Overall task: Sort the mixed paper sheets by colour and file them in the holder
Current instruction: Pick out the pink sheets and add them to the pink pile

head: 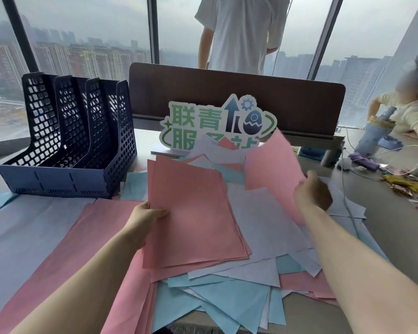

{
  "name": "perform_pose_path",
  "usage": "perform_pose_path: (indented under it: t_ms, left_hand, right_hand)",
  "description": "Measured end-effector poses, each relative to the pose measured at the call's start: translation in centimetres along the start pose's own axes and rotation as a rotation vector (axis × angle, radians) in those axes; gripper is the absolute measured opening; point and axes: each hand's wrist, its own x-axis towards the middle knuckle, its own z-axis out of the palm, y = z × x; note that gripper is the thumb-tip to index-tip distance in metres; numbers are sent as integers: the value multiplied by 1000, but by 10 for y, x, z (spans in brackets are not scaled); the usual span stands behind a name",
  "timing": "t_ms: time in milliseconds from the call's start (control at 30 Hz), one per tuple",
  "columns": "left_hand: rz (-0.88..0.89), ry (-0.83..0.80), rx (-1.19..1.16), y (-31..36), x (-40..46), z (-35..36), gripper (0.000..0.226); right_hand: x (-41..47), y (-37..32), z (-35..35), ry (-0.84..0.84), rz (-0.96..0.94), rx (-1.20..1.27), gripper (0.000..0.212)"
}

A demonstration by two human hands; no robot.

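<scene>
1. Paper sheets, pink, blue and white, are lying mixed across the counter (pixel 384 239); sorting is only beginning.
2. One dark blue plastic mesh holder (pixel 65 150), three slots, is standing empty.
3. Left hand (pixel 144 216) is gripping a pink stack (pixel 193 213).
4. Right hand (pixel 313 192) is pinching one pink sheet (pixel 272 162), lifted above the pile.

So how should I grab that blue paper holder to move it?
Take the blue holder by one of its tall upright dividers, coming down from above. They stand free, their lattice holes let fingers hook in, and the slots look empty. The low front wall is boxed in by loose sheets.
</scene>
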Motion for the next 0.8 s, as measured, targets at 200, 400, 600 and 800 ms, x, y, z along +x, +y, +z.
perform_pose_path:
  t_ms: [200,400,600,800]
  left_hand:
    - [-5,-14,8,1,-1,-1,22]
    - [-11,9,-1,1,-4,-4,20]
    - [-85,13,-196,3,-5,-6,35]
    - [-90,-121,-204,4,-2,-8,48]
  right_hand:
    - [-14,-52,-40,446,-500,275,27]
    - [-46,-110,-63,292,-591,476,17]
    - [-67,-103,-23,-309,-340,427,24]
    - [-101,-70,34,-661,-320,342,29]
